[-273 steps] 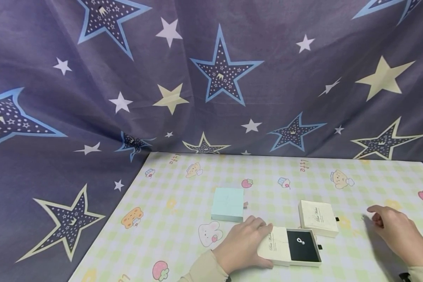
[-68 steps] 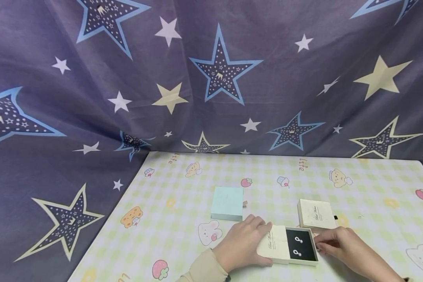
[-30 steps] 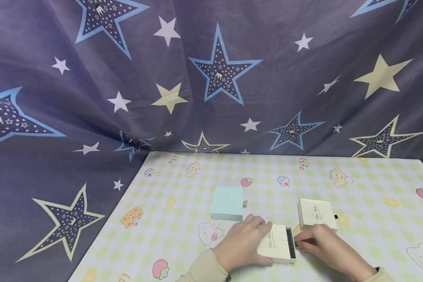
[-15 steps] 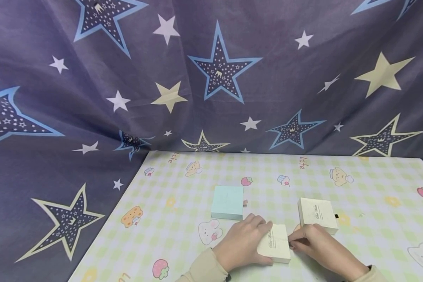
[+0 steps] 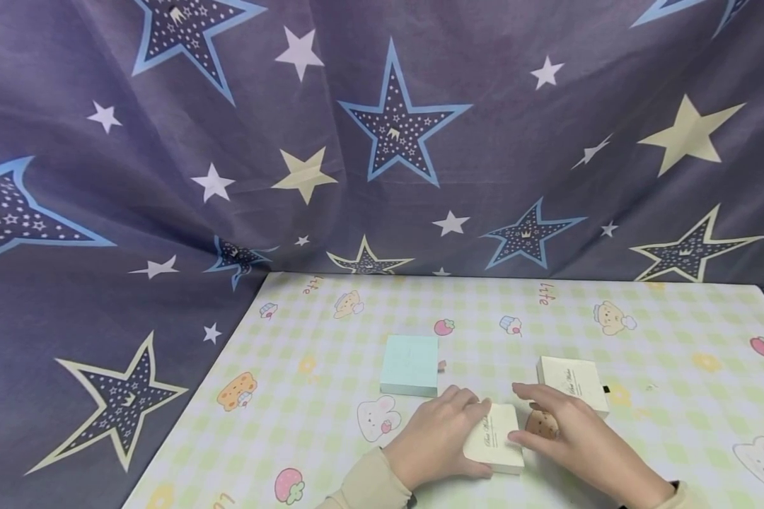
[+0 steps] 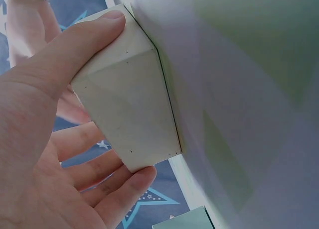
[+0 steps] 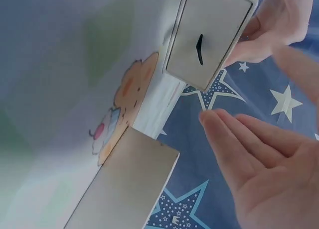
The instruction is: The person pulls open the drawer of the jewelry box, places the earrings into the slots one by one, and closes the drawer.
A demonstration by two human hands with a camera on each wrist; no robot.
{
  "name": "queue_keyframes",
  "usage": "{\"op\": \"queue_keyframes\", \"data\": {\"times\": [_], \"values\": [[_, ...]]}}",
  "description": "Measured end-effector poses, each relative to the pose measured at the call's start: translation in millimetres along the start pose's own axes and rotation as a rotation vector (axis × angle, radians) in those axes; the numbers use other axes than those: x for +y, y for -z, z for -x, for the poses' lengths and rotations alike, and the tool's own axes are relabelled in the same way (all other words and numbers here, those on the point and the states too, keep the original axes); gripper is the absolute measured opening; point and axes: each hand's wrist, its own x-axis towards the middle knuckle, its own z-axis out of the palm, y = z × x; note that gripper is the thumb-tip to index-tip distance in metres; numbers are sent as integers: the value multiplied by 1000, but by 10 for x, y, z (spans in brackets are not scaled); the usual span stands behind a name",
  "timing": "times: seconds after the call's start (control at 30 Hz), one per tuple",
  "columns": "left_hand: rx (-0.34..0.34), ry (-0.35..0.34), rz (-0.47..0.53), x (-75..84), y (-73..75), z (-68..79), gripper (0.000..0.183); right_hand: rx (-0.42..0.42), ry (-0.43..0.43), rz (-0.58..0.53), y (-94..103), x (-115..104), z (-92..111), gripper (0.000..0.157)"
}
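My left hand [image 5: 429,438] grips the sides of a cream drawer-style jewelry box [image 5: 499,442], thumb on the near side and fingers on the far side. Its drawer is fully in, so the contents are hidden. In the right wrist view a small black ribbon tab [image 7: 200,50] sticks out of the drawer front. Over the box's right end is my right hand [image 5: 569,431], its fingers spread and holding nothing. A second cream box [image 5: 566,371] with a black pull tab lies behind the right hand, which overlaps its near corner in the head view.
A mint-green box [image 5: 410,360] with a brownish pull tab sits behind my left hand. All the boxes lie on a checked cartoon tablecloth [image 5: 305,424]. A dark star-patterned curtain [image 5: 261,141] hangs at the back and left side.
Two earrings showed in the pulled-out drawer; my right hand pushed it left into its sleeve. Those fingers have since let go and spread. My left hand has stayed on the box.
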Motion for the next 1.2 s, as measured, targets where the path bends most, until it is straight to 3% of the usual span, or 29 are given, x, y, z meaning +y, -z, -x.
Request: {"op": "queue_keyframes", "data": {"times": [0.13, 0.37, 0.57, 0.67, 0.93, 1.2], "values": [[5, -6, -3, 5, -7, -4, 85, -18, 22, 48, -24, -24, 11, 78], [3, -11, 10, 11, -3, -4, 86, -162, 17, 16, -78, -46, 28, 102], [1, -5, -7, 14, -6, 13, 87, -241, 27, -7, -172, -54, 35, 88], [10, -5, -10, 14, -18, 18, 88, -238, 28, 14, -193, -58, 41, 81], [28, -1, -26, 32, -21, 4, 88, -222, 49, 76, -186, -58, 33, 82], [78, 44, -121, 41, 34, -67, 87, -168, 142, 143, -126, -79, -127, 82]]}}
